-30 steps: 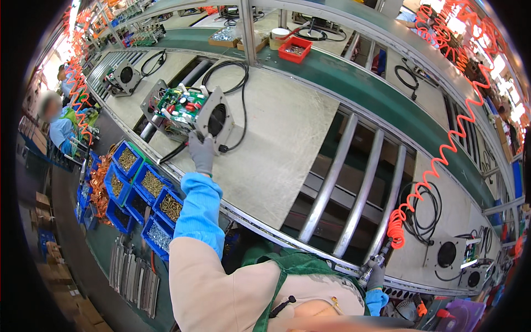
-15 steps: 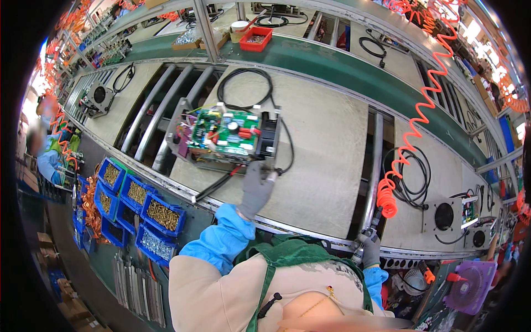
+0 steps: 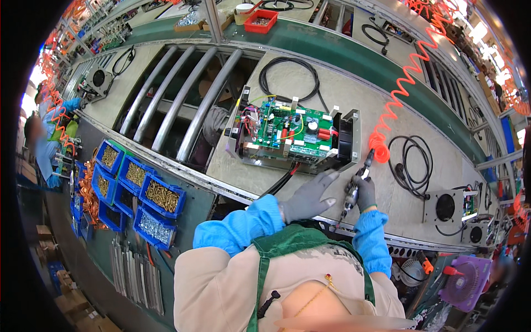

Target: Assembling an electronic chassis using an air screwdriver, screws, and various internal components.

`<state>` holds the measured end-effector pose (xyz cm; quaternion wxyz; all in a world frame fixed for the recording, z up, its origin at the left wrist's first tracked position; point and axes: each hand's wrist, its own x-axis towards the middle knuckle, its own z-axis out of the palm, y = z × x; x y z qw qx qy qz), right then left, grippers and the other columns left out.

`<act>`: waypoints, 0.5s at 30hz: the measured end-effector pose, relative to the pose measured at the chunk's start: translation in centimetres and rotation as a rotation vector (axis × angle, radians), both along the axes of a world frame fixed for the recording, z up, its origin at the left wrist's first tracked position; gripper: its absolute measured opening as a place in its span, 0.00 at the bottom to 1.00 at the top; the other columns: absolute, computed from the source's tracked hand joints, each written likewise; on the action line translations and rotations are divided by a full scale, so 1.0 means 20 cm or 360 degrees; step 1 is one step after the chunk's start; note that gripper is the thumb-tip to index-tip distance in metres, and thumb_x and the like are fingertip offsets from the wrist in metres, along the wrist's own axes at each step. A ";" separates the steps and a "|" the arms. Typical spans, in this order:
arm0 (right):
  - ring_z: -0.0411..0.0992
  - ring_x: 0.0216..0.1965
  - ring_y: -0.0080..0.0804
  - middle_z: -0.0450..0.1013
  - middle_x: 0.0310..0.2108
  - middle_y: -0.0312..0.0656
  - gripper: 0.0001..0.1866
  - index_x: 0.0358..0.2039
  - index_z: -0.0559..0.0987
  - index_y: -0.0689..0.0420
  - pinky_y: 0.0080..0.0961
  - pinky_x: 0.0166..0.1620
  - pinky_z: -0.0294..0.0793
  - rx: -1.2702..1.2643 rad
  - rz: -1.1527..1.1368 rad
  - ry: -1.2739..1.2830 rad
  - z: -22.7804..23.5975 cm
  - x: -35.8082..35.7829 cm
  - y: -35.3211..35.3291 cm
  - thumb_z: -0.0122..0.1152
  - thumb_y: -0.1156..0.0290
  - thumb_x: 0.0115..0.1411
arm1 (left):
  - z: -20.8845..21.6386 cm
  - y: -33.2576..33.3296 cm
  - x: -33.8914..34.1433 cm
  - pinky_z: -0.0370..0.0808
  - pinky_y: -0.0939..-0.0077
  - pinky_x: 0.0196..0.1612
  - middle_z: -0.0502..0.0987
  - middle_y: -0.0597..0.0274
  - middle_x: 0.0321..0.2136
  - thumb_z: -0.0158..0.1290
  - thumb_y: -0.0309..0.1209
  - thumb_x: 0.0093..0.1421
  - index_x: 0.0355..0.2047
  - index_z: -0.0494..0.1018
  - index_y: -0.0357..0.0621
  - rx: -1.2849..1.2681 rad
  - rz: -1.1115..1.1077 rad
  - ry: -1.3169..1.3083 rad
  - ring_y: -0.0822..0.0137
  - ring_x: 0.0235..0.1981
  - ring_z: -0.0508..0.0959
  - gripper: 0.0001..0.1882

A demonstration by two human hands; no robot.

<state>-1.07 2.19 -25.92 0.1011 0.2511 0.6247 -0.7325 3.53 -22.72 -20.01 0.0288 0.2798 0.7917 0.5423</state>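
An open metal chassis with a green circuit board point(image 3: 296, 131) rests on a pale board point(image 3: 243, 180) on the conveyor. A black fan point(image 3: 346, 140) sits at its right end. My left hand point(image 3: 310, 198), in a grey glove, is just in front of the chassis, fingers stretched out and nothing in them. To its right, my right hand point(image 3: 365, 191) is closed round a pneumatic screwdriver point(image 3: 353, 191), whose tip points down toward the front rail. An orange coiled air hose point(image 3: 380, 150) runs up from the tool's top.
Blue bins point(image 3: 161, 198) of brass and silver screws stand at left, above metal strips point(image 3: 135, 276). Bare rollers point(image 3: 188, 99) lie left of the board. Black coiled cables point(image 3: 290, 80) lie behind the chassis. More fan units point(image 3: 445, 206) stand at right. A co-worker point(image 3: 50, 130) is at far left.
The chassis and its board have moved right along the rollers, uncovering more of them. My left hand has come off the chassis and moved right. My right hand has raised the screwdriver from the front rail.
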 end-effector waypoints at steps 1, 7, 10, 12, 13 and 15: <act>0.69 0.17 0.32 0.68 0.19 0.41 0.07 0.30 0.68 0.55 0.28 0.19 0.70 -0.0051 -0.0043 0.0052 -0.04 -0.03 0.01 0.56 0.75 0.52 | -0.02 -0.06 0.00 0.63 0.60 0.60 0.64 0.41 0.55 0.53 0.35 0.56 0.60 0.58 0.39 0.0009 -0.0154 -0.0151 0.44 0.57 0.64 0.32; 0.70 0.18 0.32 0.69 0.19 0.40 0.06 0.31 0.69 0.55 0.27 0.21 0.71 -0.0006 -0.0024 0.0044 -0.05 -0.06 0.03 0.57 0.75 0.53 | -0.27 -0.47 0.16 0.67 0.60 0.53 0.70 0.48 0.45 0.57 0.39 0.52 0.53 0.67 0.43 -0.0677 0.0622 -0.0146 0.49 0.49 0.69 0.28; 0.70 0.19 0.31 0.70 0.20 0.41 0.07 0.31 0.69 0.55 0.28 0.22 0.72 -0.0001 0.0019 0.0036 -0.05 -0.05 0.03 0.57 0.74 0.53 | -0.27 -0.53 0.20 0.67 0.60 0.53 0.70 0.50 0.46 0.61 0.40 0.47 0.51 0.69 0.44 -0.0840 0.0791 -0.0189 0.49 0.50 0.68 0.30; 0.71 0.21 0.32 0.72 0.22 0.42 0.08 0.32 0.71 0.57 0.28 0.25 0.72 0.0117 -0.0006 0.0026 -0.06 -0.05 0.04 0.60 0.72 0.53 | -0.29 -0.54 0.23 0.66 0.61 0.54 0.70 0.50 0.47 0.62 0.42 0.46 0.51 0.69 0.43 -0.1226 0.0626 -0.0106 0.50 0.52 0.67 0.32; 0.71 0.21 0.32 0.72 0.22 0.42 0.08 0.32 0.71 0.57 0.28 0.25 0.72 0.0118 0.0010 0.0021 -0.09 -0.06 0.07 0.60 0.72 0.53 | -0.28 -0.54 0.24 0.65 0.60 0.55 0.68 0.53 0.51 0.60 0.44 0.48 0.53 0.67 0.42 -0.1483 0.0492 -0.0194 0.53 0.56 0.64 0.34; 0.73 0.25 0.32 0.73 0.25 0.42 0.12 0.35 0.75 0.61 0.26 0.29 0.73 0.0686 -0.0010 0.0168 -0.17 -0.06 0.16 0.63 0.69 0.52 | -0.37 -0.55 0.27 0.67 0.62 0.53 0.68 0.52 0.51 0.60 0.44 0.49 0.53 0.67 0.42 -0.1469 0.0507 -0.0171 0.55 0.55 0.65 0.33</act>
